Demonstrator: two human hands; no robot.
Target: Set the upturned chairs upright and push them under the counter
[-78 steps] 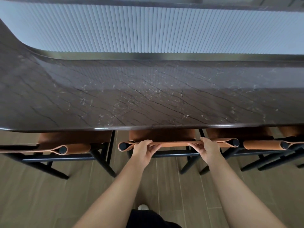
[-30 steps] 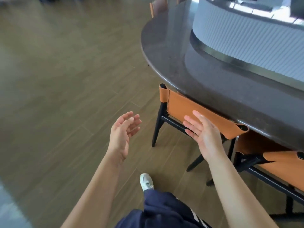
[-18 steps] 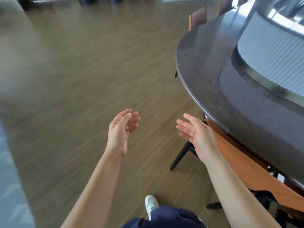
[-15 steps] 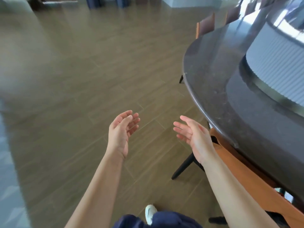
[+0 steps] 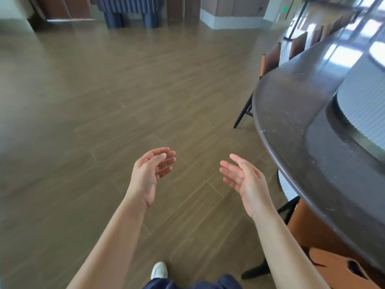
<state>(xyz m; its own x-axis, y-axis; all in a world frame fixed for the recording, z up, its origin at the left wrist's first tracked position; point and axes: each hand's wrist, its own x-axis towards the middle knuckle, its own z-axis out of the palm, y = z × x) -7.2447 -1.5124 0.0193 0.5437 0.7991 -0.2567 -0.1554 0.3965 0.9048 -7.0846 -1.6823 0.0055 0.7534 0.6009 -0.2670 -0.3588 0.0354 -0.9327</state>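
Observation:
The dark stone counter curves along the right side. An orange-backed chair with black legs stands tucked under its edge at the lower right. Another orange chair stands upright against the counter's far end, with several more behind it. My left hand hangs in the air over the floor, fingers loosely curled, holding nothing. My right hand floats palm-inward just left of the counter edge, fingers straight, touching nothing. No upturned chair is in view.
Wood-look plank floor stretches wide to the left and ahead. A ribbed white inner wall rises from the counter. Dark blue curtains and a wall base stand at the far end. My white shoe shows at the bottom.
My hands let go of the chair back under the counter. I turned left; the view swung from the counter to the open floor, and both hands now hang free in the air.

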